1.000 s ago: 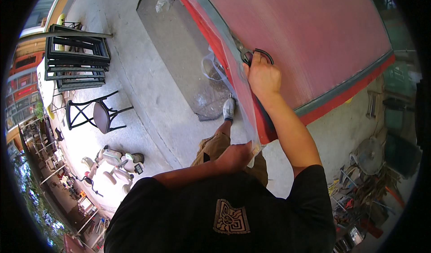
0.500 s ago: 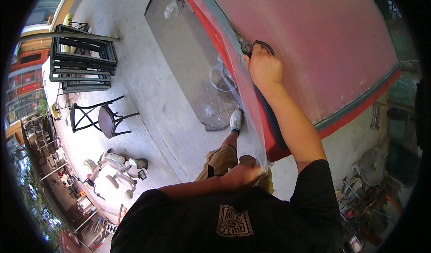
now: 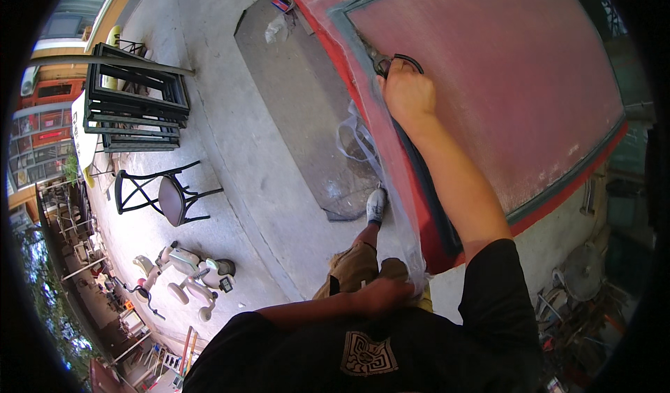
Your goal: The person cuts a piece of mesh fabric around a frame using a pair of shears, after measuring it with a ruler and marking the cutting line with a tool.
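My right hand point(image 3: 410, 93) is closed around the black handles of a pair of scissors point(image 3: 382, 65). Their blades point away from me along the grey border of a large red panel point(image 3: 488, 79). Clear plastic film point(image 3: 412, 243) lies over the panel's left side and hangs down in a strip toward my body. At its near end my left hand point(image 3: 391, 292) grips the film, close to my waist and below the panel's corner. The blade tips blend into the film, so I cannot tell how far apart they are.
To the left stand a black chair point(image 3: 171, 198), a leaning stack of dark frames point(image 3: 136, 107) and a small scooter-like vehicle point(image 3: 185, 264). A grey sheet point(image 3: 300, 100) lies on the floor beside the panel. A fan-like round object point(image 3: 581, 271) and clutter fill the lower right.
My view has shifted slightly, so the surroundings sit a little lower and further right. The right hand has gone farther along the panel's border with the scissors; the left still holds the film.
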Demonstrator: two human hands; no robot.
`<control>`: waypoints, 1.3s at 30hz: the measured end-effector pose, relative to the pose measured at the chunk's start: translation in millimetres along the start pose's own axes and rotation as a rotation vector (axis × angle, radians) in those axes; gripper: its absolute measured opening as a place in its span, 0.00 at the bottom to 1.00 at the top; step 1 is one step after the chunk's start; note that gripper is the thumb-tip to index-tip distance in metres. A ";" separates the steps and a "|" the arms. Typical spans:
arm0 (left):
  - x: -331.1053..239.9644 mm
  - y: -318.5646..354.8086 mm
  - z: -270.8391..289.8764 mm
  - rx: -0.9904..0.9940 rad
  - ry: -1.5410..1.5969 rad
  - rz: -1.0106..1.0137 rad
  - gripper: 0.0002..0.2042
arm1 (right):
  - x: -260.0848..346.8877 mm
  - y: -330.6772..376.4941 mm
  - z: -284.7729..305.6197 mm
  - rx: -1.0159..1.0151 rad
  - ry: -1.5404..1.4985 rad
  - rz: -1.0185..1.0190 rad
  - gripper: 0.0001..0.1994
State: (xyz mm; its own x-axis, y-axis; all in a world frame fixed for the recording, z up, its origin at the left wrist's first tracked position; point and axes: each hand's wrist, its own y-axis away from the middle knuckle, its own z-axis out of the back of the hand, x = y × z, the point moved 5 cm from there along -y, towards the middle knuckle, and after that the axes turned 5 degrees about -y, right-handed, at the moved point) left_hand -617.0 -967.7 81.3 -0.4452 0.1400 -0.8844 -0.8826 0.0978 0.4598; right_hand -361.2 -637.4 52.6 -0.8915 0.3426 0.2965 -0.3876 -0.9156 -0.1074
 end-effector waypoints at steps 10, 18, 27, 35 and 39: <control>15.9 0.9 -2.3 0.103 0.072 0.047 0.09 | 9.6 -30.1 -9.3 -0.035 0.040 0.011 0.24; 12.0 3.5 1.2 0.129 0.089 0.074 0.10 | 15.9 -47.7 -10.0 -0.033 0.016 0.021 0.23; 13.6 4.9 5.3 0.200 0.209 0.133 0.19 | 21.8 -62.7 -13.9 -0.085 0.030 0.039 0.23; 12.6 8.7 11.8 0.231 0.270 0.099 0.26 | 28.2 -84.5 -18.6 -0.060 0.028 0.056 0.24; 9.0 9.7 15.4 0.246 0.181 0.035 0.25 | 31.8 -90.3 -19.6 -0.039 0.034 0.040 0.24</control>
State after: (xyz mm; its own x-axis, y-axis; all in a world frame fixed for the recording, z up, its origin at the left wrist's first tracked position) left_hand -627.2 -950.3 79.1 -0.5140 -0.0285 -0.8573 -0.8130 0.3349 0.4763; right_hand -359.1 -539.7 53.1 -0.9137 0.3133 0.2587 -0.3596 -0.9200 -0.1559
